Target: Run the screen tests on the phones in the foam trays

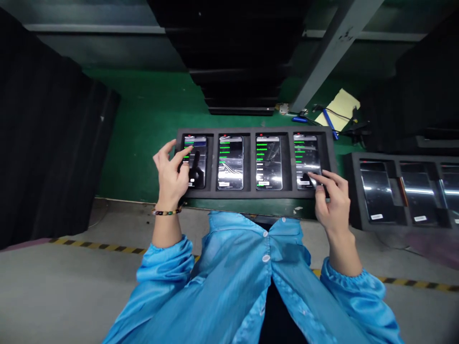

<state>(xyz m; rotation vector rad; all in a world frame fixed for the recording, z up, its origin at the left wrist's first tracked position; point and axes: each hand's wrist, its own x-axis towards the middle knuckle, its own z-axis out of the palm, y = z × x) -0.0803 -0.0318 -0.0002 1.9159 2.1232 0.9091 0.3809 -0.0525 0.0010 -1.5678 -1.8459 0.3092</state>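
A dark foam tray (250, 195) holds a row of several phones with lit screens showing green text lines. My left hand (172, 172), a beaded bracelet at its wrist, is over the leftmost phone (196, 174), index finger stretched toward its upper screen, fingers apart. Between the hands lie two more phones, one left of centre (230, 165) and one right of centre (268, 165). My right hand (333, 198) is at the rightmost phone (304, 157), its index fingertip at the lower screen, fingers spread. Neither hand holds anything.
At the right, a second foam tray (355, 191) carries phones with dark screens. Behind the trays, a yellow paper (339, 111), a blue pen (330, 124) and cables lie on the green table (150, 114). Black curtains hang at left, centre and right; a grey post (333, 52) slants down to the table.
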